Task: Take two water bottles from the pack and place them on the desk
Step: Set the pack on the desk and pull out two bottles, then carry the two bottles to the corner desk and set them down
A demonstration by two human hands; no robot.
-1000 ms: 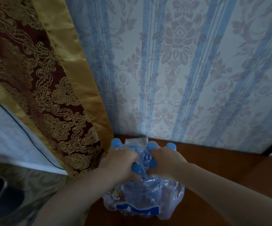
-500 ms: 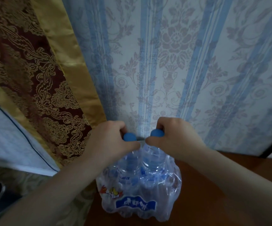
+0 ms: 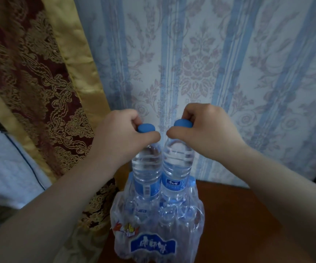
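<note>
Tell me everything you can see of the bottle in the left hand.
The left bottle is clear ribbed plastic, full of water, with a blue cap and a blue label. It stands upright, its upper half raised above the pack, its base still down inside the torn wrap. The left hand grips it at the neck just under the cap. It sits close beside the right bottle; whether they touch is unclear.

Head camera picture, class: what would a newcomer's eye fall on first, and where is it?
First, the two water bottles, the left bottle and the right bottle, drawn halfway up out of the shrink-wrapped pack at bottom centre. The left hand and right hand each pinch a blue cap. Behind hang a gold-edged brocade curtain at left and blue-striped floral wallpaper.
</note>
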